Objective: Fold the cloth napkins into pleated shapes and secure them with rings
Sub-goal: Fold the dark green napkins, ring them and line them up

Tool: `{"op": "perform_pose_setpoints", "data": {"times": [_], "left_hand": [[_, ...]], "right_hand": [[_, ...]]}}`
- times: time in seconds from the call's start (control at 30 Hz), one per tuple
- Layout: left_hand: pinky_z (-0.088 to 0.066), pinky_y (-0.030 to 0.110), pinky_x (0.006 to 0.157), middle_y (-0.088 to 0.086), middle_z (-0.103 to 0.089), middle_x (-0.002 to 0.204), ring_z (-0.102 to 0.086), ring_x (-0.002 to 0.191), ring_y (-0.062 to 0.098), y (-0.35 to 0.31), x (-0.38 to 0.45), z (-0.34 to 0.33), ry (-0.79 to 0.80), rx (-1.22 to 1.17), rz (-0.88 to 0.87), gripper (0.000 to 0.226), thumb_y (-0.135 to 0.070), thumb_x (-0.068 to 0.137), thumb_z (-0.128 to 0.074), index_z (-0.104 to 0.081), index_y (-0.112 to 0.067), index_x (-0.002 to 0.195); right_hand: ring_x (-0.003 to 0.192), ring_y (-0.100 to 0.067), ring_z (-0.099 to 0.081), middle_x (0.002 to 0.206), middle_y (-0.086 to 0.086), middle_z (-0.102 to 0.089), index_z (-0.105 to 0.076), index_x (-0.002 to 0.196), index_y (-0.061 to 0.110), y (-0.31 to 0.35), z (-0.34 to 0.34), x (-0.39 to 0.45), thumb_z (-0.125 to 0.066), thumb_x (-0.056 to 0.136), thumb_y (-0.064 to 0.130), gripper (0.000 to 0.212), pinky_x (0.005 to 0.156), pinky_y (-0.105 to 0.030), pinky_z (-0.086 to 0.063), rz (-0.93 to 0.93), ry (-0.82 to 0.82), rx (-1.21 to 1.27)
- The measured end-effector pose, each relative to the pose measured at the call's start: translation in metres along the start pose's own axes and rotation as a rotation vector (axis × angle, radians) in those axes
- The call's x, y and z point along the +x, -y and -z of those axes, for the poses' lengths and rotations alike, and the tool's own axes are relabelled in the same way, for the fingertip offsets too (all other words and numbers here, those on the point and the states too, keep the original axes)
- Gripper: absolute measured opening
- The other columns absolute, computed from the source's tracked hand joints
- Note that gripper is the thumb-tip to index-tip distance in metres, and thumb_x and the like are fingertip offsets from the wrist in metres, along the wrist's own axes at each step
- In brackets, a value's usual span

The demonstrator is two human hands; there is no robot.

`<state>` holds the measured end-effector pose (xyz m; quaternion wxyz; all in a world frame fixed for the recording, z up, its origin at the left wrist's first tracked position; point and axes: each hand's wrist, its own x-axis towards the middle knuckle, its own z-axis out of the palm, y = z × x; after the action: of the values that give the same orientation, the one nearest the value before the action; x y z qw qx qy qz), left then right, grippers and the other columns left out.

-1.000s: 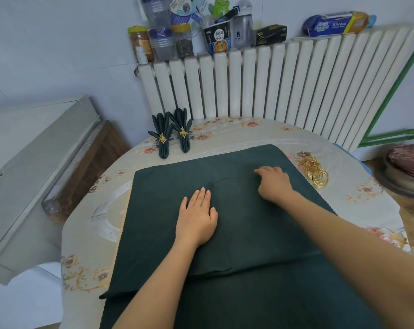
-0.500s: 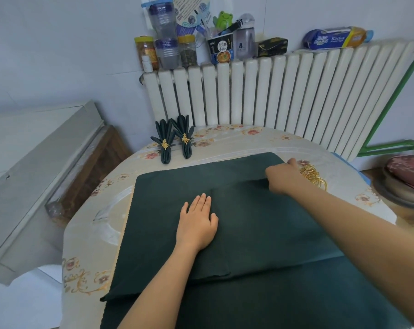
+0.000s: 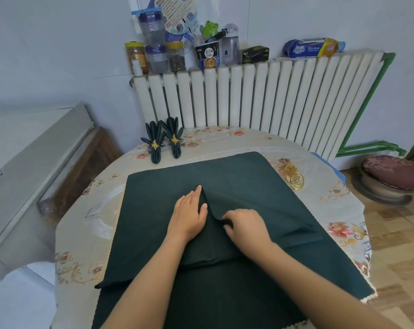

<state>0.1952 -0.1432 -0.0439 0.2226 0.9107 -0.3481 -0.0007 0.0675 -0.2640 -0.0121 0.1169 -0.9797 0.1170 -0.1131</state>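
Note:
A dark green cloth napkin (image 3: pixel 267 198) lies on top of a stack of like napkins on the round table (image 3: pixel 87 210). My left hand (image 3: pixel 189 212) presses flat on it, fingers straight. My right hand (image 3: pixel 245 225) pinches the napkin's far right corner, folded down diagonally to the middle beside my left hand. Two finished pleated napkins (image 3: pixel 164 142) with gold rings lie at the table's far left. A pile of gold rings (image 3: pixel 292 174) sits to the right of the napkins.
A white radiator (image 3: pixel 260 98) stands behind the table, with jars, bottles and boxes on top. A grey cabinet (image 3: pixel 35 174) is at the left. A cushioned stool (image 3: pixel 393 176) stands on the floor at the right.
My right hand has drawn the napkin's far right corner from near the rings back to the middle, making a diagonal fold. My left hand stays pressed on the cloth.

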Motion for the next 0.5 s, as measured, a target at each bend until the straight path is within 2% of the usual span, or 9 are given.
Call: {"op": "perform_pose_setpoints", "data": {"times": [0.07,0.2,0.3,0.37,0.43,0.5], "left_hand": [[-0.012,0.033,0.118,0.001,-0.028,0.155,-0.021,0.144,0.014,0.001,0.000,0.000,0.006,0.030,-0.038,0.055,-0.037,0.101,-0.030,-0.013,-0.027,0.152],[-0.007,0.034,0.119,-0.002,-0.015,0.159,-0.011,0.146,0.013,0.002,0.001,0.001,0.103,0.178,-0.036,0.050,-0.050,0.100,-0.025,-0.021,-0.040,0.148],[-0.005,0.034,0.119,-0.003,-0.012,0.159,-0.008,0.146,0.013,0.002,0.003,0.000,0.128,0.222,-0.037,0.050,-0.053,0.098,-0.026,-0.024,-0.041,0.147],[-0.005,0.034,0.119,-0.004,-0.012,0.159,-0.008,0.146,0.013,0.001,0.003,-0.001,0.127,0.224,-0.040,0.051,-0.053,0.098,-0.027,-0.024,-0.041,0.147],[-0.005,0.034,0.119,-0.004,-0.014,0.159,-0.009,0.146,0.013,0.001,0.004,-0.001,0.121,0.206,-0.036,0.051,-0.053,0.098,-0.027,-0.024,-0.040,0.147],[-0.006,0.033,0.118,-0.004,-0.015,0.159,-0.010,0.146,0.013,0.002,0.004,-0.001,0.108,0.189,-0.034,0.052,-0.053,0.098,-0.028,-0.024,-0.039,0.148]], "right_hand": [[0.108,-0.015,-0.057,0.114,0.004,-0.065,-0.061,0.120,0.022,0.004,-0.009,-0.008,-0.050,0.093,0.025,0.030,0.092,-0.026,-0.036,0.003,-0.035,0.058],[0.105,-0.014,-0.060,0.109,0.004,-0.068,-0.066,0.114,0.017,0.011,-0.015,-0.025,-0.056,0.091,0.027,0.026,0.094,-0.026,-0.039,-0.003,-0.090,0.204],[0.116,-0.010,-0.053,0.123,0.003,-0.062,-0.067,0.116,0.016,0.007,-0.018,-0.040,-0.058,0.091,0.028,0.029,0.105,-0.022,-0.032,0.006,-0.101,0.289],[0.120,-0.012,-0.051,0.129,0.002,-0.058,-0.069,0.114,0.015,0.003,-0.019,-0.049,-0.058,0.091,0.024,0.026,0.106,-0.021,-0.028,0.020,-0.096,0.306],[0.108,-0.016,-0.060,0.118,0.000,-0.066,-0.075,0.101,0.015,0.005,-0.019,-0.054,-0.064,0.086,0.019,0.018,0.100,-0.030,-0.041,0.037,-0.115,0.305],[0.088,-0.013,-0.067,0.099,0.003,-0.072,-0.077,0.085,0.018,0.009,-0.023,-0.056,-0.067,0.075,0.020,0.014,0.082,-0.031,-0.054,0.065,-0.202,0.303]]}}
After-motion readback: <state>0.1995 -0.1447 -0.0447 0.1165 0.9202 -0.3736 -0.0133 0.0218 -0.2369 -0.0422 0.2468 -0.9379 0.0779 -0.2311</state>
